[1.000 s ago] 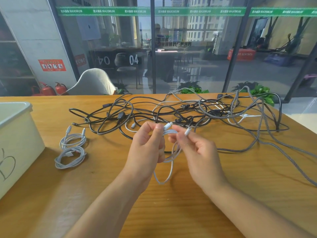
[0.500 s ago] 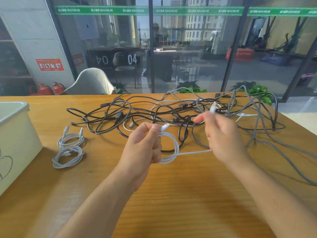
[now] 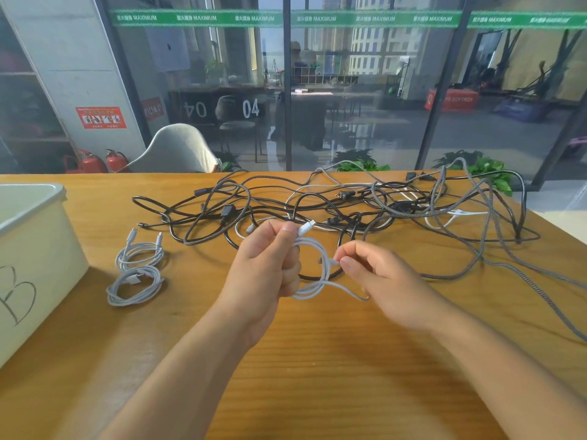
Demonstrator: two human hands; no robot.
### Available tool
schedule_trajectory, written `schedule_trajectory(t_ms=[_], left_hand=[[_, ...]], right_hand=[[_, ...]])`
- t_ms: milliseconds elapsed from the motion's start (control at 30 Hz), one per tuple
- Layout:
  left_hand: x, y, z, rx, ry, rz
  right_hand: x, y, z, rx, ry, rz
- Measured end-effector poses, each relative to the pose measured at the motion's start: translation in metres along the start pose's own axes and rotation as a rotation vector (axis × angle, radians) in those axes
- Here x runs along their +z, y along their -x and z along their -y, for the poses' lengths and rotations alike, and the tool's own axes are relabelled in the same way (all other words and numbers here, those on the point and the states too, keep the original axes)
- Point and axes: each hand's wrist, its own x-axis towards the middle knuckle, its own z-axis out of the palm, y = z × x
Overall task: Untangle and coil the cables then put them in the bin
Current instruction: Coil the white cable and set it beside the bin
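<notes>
My left hand grips a small coil of white cable, one plug sticking up past my thumb. My right hand pinches the cable's other end just right of the coil. Behind both hands a tangle of black, grey braided and white cables sprawls over the wooden table. Two coiled white cables lie on the table at the left. The cream bin, marked with a drawn letter B, stands at the far left edge.
A glass wall runs behind the table's far edge, with a white chair and green plants beyond it. Grey braided cable trails toward the right edge of the table.
My right hand has swung from far out at the right back in toward the coil, bringing the cable's end with it. The left hand has kept its grip on the coil.
</notes>
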Motion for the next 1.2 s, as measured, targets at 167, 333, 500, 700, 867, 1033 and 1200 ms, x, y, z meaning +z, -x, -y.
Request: schedule_trajectory(t_ms=[167, 333, 500, 700, 867, 1033, 1200], left_hand=[[0.002, 0.001, 0.001, -0.023, 0.02, 0.031], [0.004, 0.001, 0.004, -0.05, 0.013, 0.058], [0.005, 0.001, 0.008, -0.077, -0.025, 0.06], [0.006, 0.0, 0.011, -0.078, -0.037, 0.033], [0.007, -0.001, 0.011, -0.08, -0.045, 0.008], [0.01, -0.002, 0.011, -0.049, -0.014, -0.01], [0.008, -0.003, 0.011, -0.038, -0.029, -0.024]], right_hand=[[0.006, -0.001, -0.006, 0.032, -0.188, 0.048], [0.009, -0.002, -0.005, 0.04, -0.247, 0.008], [0.013, 0.0, 0.004, 0.046, -0.41, 0.086], [0.012, 0.007, 0.014, -0.035, -0.462, 0.231], [0.028, 0.006, 0.014, -0.079, -0.387, -0.034], [0.037, 0.005, 0.014, -0.168, -0.348, -0.387], [0.036, 0.005, 0.022, -0.198, -0.434, -0.51]])
